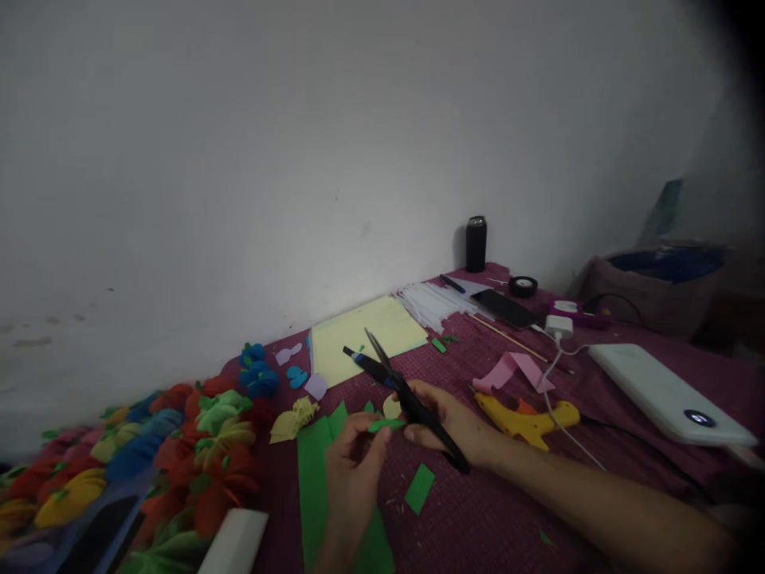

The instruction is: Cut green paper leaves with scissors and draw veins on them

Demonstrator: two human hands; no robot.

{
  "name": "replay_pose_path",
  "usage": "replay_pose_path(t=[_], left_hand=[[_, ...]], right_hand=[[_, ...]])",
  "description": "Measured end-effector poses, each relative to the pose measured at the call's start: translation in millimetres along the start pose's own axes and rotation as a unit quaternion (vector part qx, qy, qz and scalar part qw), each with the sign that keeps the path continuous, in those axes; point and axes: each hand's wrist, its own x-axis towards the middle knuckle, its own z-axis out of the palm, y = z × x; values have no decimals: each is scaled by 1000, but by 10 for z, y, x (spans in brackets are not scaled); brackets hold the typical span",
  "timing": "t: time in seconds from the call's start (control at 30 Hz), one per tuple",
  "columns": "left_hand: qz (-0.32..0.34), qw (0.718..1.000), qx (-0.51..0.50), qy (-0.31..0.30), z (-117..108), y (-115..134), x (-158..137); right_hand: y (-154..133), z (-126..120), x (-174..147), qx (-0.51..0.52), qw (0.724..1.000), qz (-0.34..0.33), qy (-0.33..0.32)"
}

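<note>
Between its thumb and fingers, my left hand (357, 470) pinches a small piece of green foam sheet (386, 425). My right hand (445, 418) is closed round black-handled scissors (412, 399), whose blades point up and away to the left. The right fingertips are close to the green piece; whether they touch it I cannot tell. Under and beside my left hand lie larger green sheets (311, 494). A green rectangle (420, 488) rests on the cloth below the scissors. A pale yellow disc (391, 407) shows partly behind my hands, close to a black and blue cutter knife (367, 365).
Colourful foam flowers (221, 470) crowd the left side. Pale yellow sheets (358, 331) and white sticks (433, 303) lie near the wall. On the right are a yellow glue gun (531, 422), a pink strip (508, 371), a white power bank (663, 391), a phone (505, 308) and cables.
</note>
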Motion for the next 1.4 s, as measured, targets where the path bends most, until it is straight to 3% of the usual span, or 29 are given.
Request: replay_pose_path(t=[0.2,0.47,0.57,0.7,0.93,1.17,1.4], left_hand=[[-109,984,-139,-36,-30,-38,51],[-145,981,-55,-117,52,-21,8],[-137,986,-42,-90,53,-22,6],[-124,989,-60,-55,35,-51,19],[-137,987,-42,-73,53,-30,-3],[-165,977,-110,-80,55,22,-2],[-181,976,-91,-78,72,22,0]], right_hand=[[-4,-52,6,66,997,33,-7],[17,-31,6,10,999,44,-16],[25,-17,10,1,998,58,-15],[49,2,8,2,997,62,37],[123,-22,25,1,998,52,35],[26,-12,15,-22,998,46,39],[14,-5,2,-6,998,50,34]])
